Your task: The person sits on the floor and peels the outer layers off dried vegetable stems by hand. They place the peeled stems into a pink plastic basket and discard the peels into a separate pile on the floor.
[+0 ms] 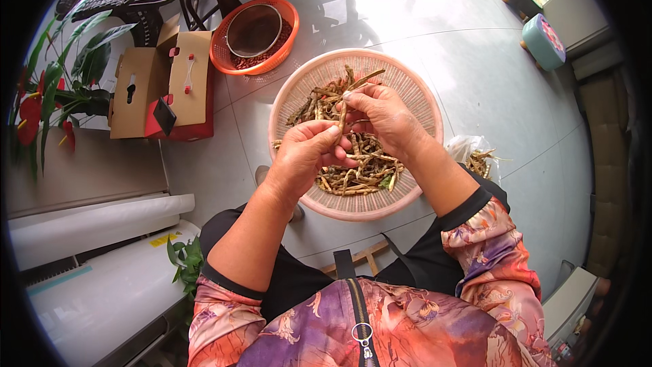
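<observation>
A dried bean pod (343, 114) is held between my two hands above a round pink plastic basket (433, 107). My left hand (318, 148) grips the pod's lower end between thumb and fingers. At its upper end, the thumb and fingers of my right hand (376, 112) pinch the pod. Many brown and pale dried bean pods (356, 173) lie in the basket under my hands, in a near heap and a far heap. Some reddish beans show at the far heap, partly hidden by pods.
Beyond the basket on the left, an orange colander (218, 51) holds red beans and a round sieve (254, 30). An opened cardboard box (191, 61) stands left of it. A clear plastic bag (461, 148) with pods lies right. Small stools (543, 42) stand at the far right.
</observation>
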Tool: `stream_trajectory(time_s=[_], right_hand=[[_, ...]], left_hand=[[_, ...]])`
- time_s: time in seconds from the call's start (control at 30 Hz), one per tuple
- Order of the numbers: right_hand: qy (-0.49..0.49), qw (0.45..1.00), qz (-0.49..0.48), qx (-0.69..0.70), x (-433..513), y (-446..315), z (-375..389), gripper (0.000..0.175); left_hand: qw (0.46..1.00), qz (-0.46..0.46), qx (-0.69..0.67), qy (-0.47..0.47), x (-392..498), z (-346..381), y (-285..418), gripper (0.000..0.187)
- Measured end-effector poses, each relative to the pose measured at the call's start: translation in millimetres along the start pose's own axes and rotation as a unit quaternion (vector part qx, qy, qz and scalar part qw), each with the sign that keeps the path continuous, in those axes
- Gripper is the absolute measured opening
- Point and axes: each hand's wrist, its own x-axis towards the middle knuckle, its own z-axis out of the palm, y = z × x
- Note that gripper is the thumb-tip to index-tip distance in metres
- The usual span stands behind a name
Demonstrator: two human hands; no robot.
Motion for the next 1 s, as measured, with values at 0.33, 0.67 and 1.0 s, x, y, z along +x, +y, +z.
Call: stream_trajectory(time_s=[0.33,0.67,1.0], right_hand=[[-0.014,0.624,-0.521,-0.582,-17,-8,9,0.019],[-0.06,0.864,-0.32,-0.383,-18,4,8,0.012],[-0.033,0.942,-0.219,-0.25,-22,9,16,0.015]], left_hand=[[0.998,0.03,0.042,0.026,-1,-10,6,0.016],[0.992,0.114,0.018,0.055,-1,-7,10,0.014],[0.987,0.136,0.022,0.082,0,-1,4,0.007]])
